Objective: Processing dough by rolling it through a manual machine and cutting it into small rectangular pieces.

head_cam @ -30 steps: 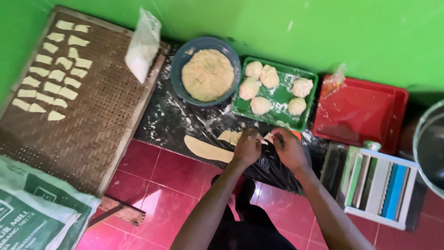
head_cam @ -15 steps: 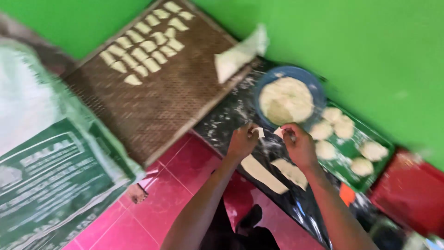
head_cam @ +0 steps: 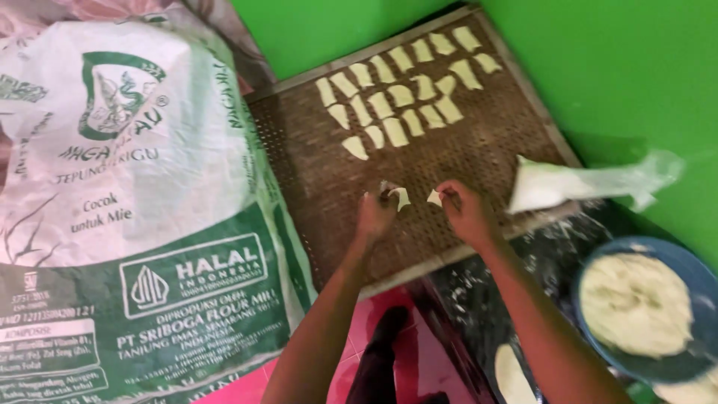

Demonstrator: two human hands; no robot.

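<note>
While both hands are hovering over the woven tray [head_cam: 464, 157], each one is pinching a small pale dough piece: the left hand [head_cam: 374, 217] is holding one dough piece [head_cam: 402, 197] with its fingertips closed on it, and the right hand [head_cam: 465, 212] is gripping a smaller dough scrap [head_cam: 434, 197] the same way. The two bits are sitting close together above the tray's bare middle, thin, cream-coloured and roughly triangular.

Further up the brown mat, rows of cut dough strips [head_cam: 404, 93] are lying side by side, pale yellow and slanted, well apart from the hands. A knotted clear plastic bag of white flour [head_cam: 568, 183] is resting across the tray's right edge. Below it, a dark plastic sheet [head_cam: 523, 277] dusted with flour is covering the floor, and a blue bowl [head_cam: 677, 366] holding a flat round of dough is sitting on it at the right. A large green-and-white flour sack [head_cam: 134, 209] is filling the left side, lying beside the tray. Pink floor tiles [head_cam: 419, 352] are showing between the forearms, and a bright green wall [head_cam: 628, 75] is running along the back.
</note>
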